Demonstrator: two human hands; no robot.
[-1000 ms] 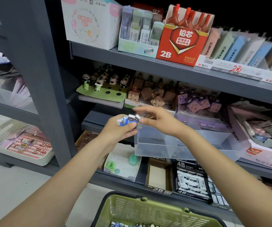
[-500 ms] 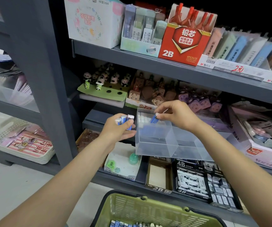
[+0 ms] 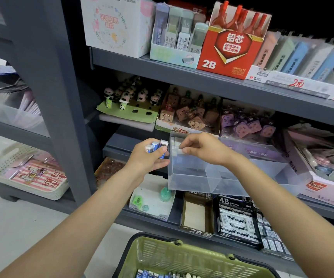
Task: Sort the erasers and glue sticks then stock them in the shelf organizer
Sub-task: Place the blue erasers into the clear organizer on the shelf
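Left hand (image 3: 149, 157) sits just left of the clear shelf organizer (image 3: 192, 177), fingers curled round a small clutch of erasers (image 3: 158, 147), blue-and-white sleeves poking out above the thumb, one with a pale end uppermost. That bundle is right beside the organizer's left wall, near its upper corner, though whether it touches the plastic I cannot tell.

Over to the right hand (image 3: 204, 150), which is above the organizer's left compartment, knuckles up, fingertips (image 3: 184, 150) pinched on a single white eraser (image 3: 179, 151) just inside the left wall. Thumb and forefinger close on it, the other fingers tucked behind. The piece sits at rim height, against the inner face of that wall. Behind it, along the back of the same compartment, a row of white erasers (image 3: 175, 141) is already standing in place.

The organizer itself rests on the middle shelf, its front edge overhanging the shelf below; a divider splits it, and the right compartment runs under the right forearm.

Down at the bottom of the view, a green basket (image 3: 162, 255) sits beneath both arms, more blue-and-white erasers (image 3: 154, 274) lying on its floor. On the top shelf, a red 2B lead box (image 3: 225, 55) stands well above the hands.
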